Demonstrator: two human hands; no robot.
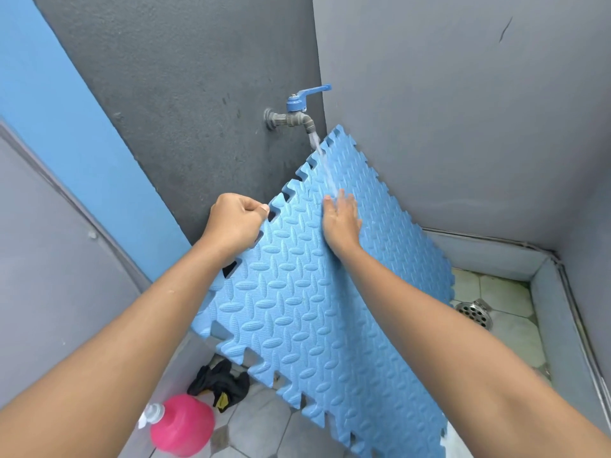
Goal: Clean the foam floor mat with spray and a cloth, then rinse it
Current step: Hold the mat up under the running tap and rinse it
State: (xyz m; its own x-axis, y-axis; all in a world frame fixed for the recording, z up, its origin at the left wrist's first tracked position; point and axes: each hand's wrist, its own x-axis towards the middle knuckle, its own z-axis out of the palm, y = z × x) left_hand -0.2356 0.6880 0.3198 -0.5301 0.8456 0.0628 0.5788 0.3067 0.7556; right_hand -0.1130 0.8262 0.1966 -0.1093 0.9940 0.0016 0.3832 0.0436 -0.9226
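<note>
The blue foam floor mat (297,312), with puzzle-cut edges, is held tilted under a wall tap (299,114) whose blue lever is turned and whose water stream falls onto the mat's upper part. My left hand (233,223) grips the mat's upper left edge with curled fingers. My right hand (340,219) lies flat on the mat's face with straight fingers, right where the water lands. On the floor at the lower left lie a pink spray bottle (182,424) and a crumpled black cloth (221,383).
Grey walls close in behind and to the right, forming a corner. A round metal floor drain (474,313) sits in the tiled basin at the right, bounded by a low grey curb (542,292). A blue wall strip runs up the left.
</note>
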